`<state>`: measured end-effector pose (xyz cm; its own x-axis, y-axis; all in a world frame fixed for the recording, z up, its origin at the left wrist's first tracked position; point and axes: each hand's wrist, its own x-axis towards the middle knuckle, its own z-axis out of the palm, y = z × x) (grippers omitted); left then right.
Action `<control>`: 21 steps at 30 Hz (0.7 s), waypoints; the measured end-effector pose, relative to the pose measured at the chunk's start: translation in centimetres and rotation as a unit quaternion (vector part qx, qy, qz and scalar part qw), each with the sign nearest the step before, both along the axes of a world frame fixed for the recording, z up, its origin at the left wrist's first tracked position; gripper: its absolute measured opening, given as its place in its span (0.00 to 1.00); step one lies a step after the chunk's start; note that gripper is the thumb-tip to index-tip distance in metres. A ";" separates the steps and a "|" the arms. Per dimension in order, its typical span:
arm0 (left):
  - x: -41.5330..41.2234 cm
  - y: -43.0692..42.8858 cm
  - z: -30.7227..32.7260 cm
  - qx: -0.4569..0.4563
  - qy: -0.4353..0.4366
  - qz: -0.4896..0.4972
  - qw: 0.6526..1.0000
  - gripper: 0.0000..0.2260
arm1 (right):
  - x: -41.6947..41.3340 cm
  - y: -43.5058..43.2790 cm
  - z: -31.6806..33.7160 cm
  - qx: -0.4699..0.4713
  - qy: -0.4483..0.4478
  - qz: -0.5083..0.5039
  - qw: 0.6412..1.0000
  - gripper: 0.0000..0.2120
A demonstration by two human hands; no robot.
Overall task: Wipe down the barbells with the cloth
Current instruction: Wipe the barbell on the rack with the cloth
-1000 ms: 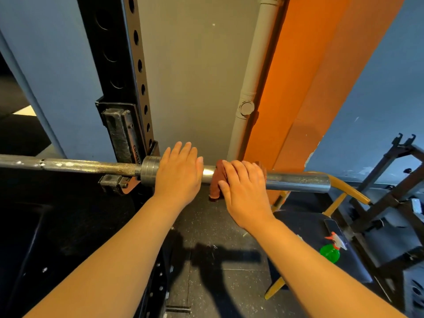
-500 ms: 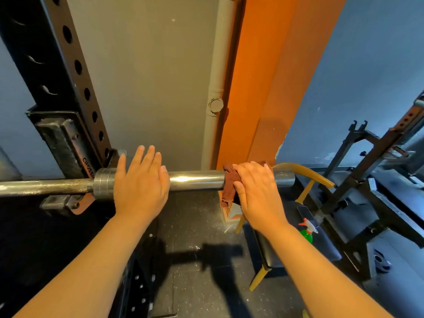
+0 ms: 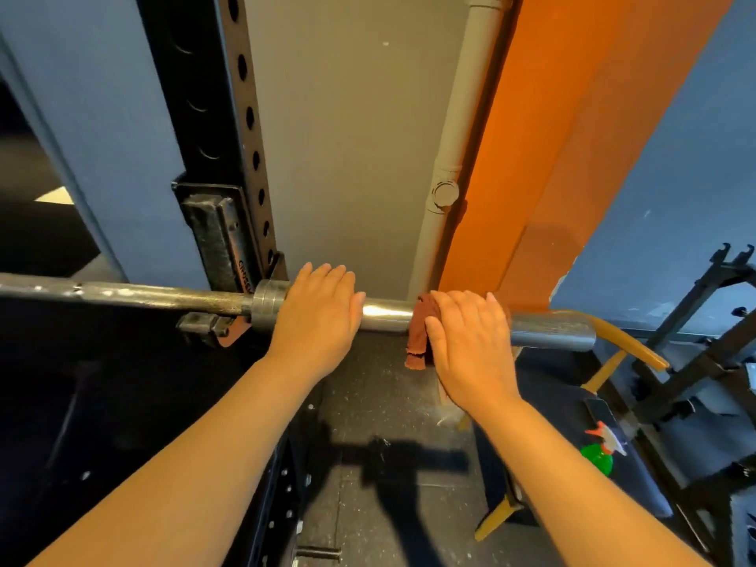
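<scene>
A person's two bare hands lie on a steel barbell [image 3: 386,317] that sits across a black squat rack [image 3: 233,128] in a gym, seen from a head-worn camera looking down. The bar runs left to right across the middle of the scene. Its thin, worn shaft rests in the rack's hook [image 3: 217,239] at left, and its thicker, shinier sleeve ends at right.

The left hand [image 3: 317,317] lies palm down on the sleeve just right of the collar, fingers straight and close together, laid over the top of the bar and holding nothing. The right hand [image 3: 470,341] lies palm down farther right on the sleeve, with a short stretch of bare metal showing between the two hands. Its fingers are flat and spread slightly as they press a rust-brown cloth [image 3: 417,341] against the bar. The cloth is draped over the sleeve under the palm, and a frayed end hangs down at the thumb side.

Behind the bar, a grey wall carries a grey pipe [image 3: 452,165], and a broad orange stripe [image 3: 552,137] runs beside it. At near right, a green spray bottle [image 3: 599,458] with a red and white trigger lies on a black pad [image 3: 544,484] with a yellow frame. Dark metal stands [image 3: 712,345] are at far right. The arms cast a shadow on the speckled black floor [image 3: 380,403].
</scene>
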<state>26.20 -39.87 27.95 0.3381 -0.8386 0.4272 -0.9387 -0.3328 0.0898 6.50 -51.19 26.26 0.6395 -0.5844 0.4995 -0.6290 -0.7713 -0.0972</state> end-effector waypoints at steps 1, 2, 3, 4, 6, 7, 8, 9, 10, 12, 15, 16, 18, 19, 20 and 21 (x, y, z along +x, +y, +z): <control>0.1 0.7 -0.3 -0.009 0.004 -0.016 1.000 0.25 | 0.1 -0.2 0.3 0.000 -0.011 -0.009 1.000 0.23; 0.1 1.5 -0.7 -0.017 0.008 -0.023 1.000 0.25 | 0.4 -0.2 0.5 0.005 -0.026 -0.024 0.999 0.23; 0.1 2.4 -1.1 -0.025 0.012 -0.021 0.999 0.25 | 1.0 0.3 0.6 0.010 -0.036 -0.040 0.999 0.23; 0.1 3.4 -1.5 -0.034 0.013 -0.010 0.999 0.25 | 2.1 1.1 0.5 0.012 -0.037 -0.045 0.998 0.23; 0.0 5.4 -2.3 -0.048 0.026 0.026 0.998 0.24 | 4.6 3.1 0.1 -0.002 -0.012 -0.011 1.000 0.23; 0.0 6.3 -2.6 -0.053 0.036 0.040 0.997 0.24 | 5.7 4.0 0.0 -0.013 0.005 0.023 1.000 0.25; 0.1 6.9 -2.8 -0.051 0.048 0.049 0.996 0.25 | 6.6 4.6 0.0 -0.025 0.023 0.058 0.998 0.27; 0.2 7.5 -2.9 -0.046 0.067 0.055 0.995 0.26 | 7.1 4.8 0.2 -0.036 0.040 0.087 0.995 0.29; 0.2 7.9 -3.0 -0.045 0.089 0.061 0.993 0.28 | 7.4 4.8 0.4 -0.048 0.057 0.110 0.991 0.29; 0.2 8.6 -3.2 -0.033 0.115 0.079 0.990 0.31 | 7.6 4.1 1.1 -0.071 0.075 0.127 0.987 0.28; -0.1 9.0 -3.7 -0.003 0.109 0.108 0.988 0.32 | 9.1 4.6 1.5 -0.048 0.037 0.112 0.992 0.21; -0.3 9.0 -3.7 -0.006 0.124 0.111 0.986 0.33 | 10.3 5.2 1.3 -0.029 0.020 0.125 0.992 0.19; -0.8 8.9 -3.3 -0.019 0.152 0.112 0.982 0.33 | 12.3 6.7 1.0 0.016 -0.017 0.180 0.983 0.16; -0.9 8.9 -3.0 -0.020 0.152 0.112 0.982 0.32 | 12.9 7.2 0.9 0.037 -0.039 0.210 0.976 0.16; -0.9 9.0 -2.7 -0.019 0.140 0.115 0.983 0.31 | 12.9 7.2 0.8 0.051 -0.053 0.235 0.969 0.16; -0.9 9.2 -2.4 -0.017 0.120 0.116 0.986 0.29 | 12.5 6.8 0.5 0.047 -0.049 0.253 0.965 0.17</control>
